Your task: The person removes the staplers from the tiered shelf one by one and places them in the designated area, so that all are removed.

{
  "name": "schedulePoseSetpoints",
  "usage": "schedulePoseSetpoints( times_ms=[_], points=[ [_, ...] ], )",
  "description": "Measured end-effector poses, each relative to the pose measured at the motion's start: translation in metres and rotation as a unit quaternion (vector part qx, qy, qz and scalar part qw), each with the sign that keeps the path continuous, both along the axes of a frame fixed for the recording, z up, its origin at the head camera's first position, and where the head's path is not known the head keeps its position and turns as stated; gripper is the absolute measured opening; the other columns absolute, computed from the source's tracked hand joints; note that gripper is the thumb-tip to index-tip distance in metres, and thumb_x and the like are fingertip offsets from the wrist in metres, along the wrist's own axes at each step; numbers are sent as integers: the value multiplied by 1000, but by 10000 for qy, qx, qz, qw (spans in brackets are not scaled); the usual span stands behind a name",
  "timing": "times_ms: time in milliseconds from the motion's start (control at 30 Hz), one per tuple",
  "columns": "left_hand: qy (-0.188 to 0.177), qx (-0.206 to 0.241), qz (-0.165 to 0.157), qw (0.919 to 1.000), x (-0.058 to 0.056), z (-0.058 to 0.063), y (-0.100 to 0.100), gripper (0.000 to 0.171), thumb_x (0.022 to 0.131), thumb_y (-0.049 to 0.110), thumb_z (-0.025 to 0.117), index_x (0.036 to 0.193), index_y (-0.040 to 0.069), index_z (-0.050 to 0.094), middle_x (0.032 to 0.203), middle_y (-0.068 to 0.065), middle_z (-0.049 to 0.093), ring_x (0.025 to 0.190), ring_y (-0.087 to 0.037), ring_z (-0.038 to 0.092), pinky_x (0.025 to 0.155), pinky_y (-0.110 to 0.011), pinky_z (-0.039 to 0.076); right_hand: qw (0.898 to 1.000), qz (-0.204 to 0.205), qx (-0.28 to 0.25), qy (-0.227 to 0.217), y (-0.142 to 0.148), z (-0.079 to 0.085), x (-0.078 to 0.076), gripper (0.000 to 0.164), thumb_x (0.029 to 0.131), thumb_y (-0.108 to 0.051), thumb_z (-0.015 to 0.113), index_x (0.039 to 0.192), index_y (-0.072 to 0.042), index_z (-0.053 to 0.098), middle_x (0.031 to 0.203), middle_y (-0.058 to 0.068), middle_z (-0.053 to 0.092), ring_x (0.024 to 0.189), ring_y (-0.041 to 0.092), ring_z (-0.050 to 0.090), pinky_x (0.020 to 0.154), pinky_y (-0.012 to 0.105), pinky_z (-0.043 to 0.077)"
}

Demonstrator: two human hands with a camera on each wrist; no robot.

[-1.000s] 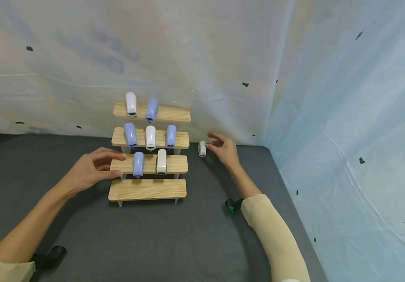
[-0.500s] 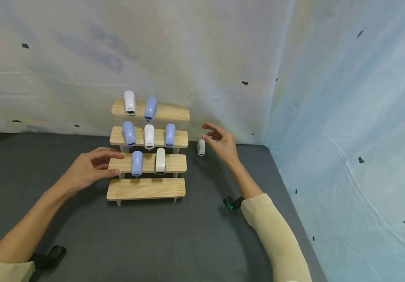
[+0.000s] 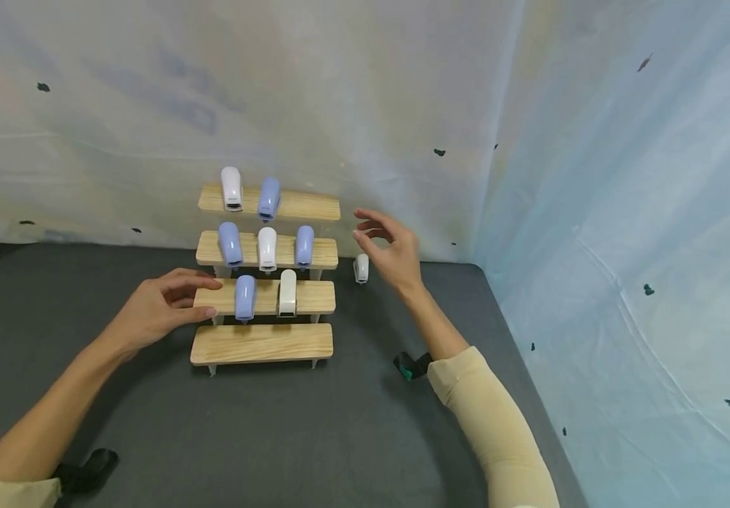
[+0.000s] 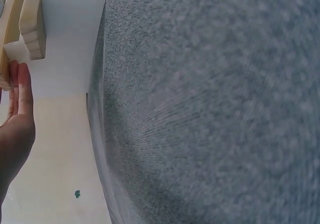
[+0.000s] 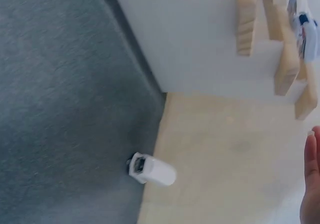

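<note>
A four-tier wooden display shelf (image 3: 263,343) stands on the dark table. My left hand (image 3: 152,314) grips the left end of its second board from the front, thumb at the near edge and fingers at the far edge. Small staplers, some lilac and some white, sit on the upper three boards; a lilac one (image 3: 246,296) is closest to that hand. Right of the shelf, a white stapler (image 3: 361,269) stands on the table by the backdrop. My right hand (image 3: 398,255) hovers above and beside it, fingers apart and holding nothing. The right wrist view also shows this stapler (image 5: 156,171).
A pale cloth backdrop (image 3: 397,99) rises right behind the shelf, and another cloth wall (image 3: 619,247) closes the right side. The lowest board carries no stapler. Dark straps (image 3: 412,366) hang at both wrists.
My right hand has drawn away from the white stapler on the table, rising and shifting left toward the shelf. The stapler stays standing there. My left hand keeps its place on the board.
</note>
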State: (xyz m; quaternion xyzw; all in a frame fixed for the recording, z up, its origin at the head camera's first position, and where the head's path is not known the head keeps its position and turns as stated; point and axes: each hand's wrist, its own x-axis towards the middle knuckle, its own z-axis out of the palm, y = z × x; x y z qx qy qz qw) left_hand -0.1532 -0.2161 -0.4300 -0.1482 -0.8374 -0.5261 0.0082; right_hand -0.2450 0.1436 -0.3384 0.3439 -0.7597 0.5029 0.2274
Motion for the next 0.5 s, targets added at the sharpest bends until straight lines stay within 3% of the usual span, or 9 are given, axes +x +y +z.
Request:
schedulePoseSetpoints(
  times_ms=[233,500],
  points=[
    [46,-114,115,9999,2,2,0,42,89,21,77,127,7,66,136,-9,49,109,3,52,87,-9,46,9981,471,-88,383,-18,16,2,32,84,14,70,115,18,63,109,33,65,89,49,64,78,58,53],
    [-11,-71,157,9999,1,3,0,41,89,19,78,126,8,67,138,-8,49,111,5,50,87,-9,45,9968,800,-60,67,-38,31,6,37,84,14,71,118,19,60,111,34,64,94,49,65,81,58,53]
  ],
)
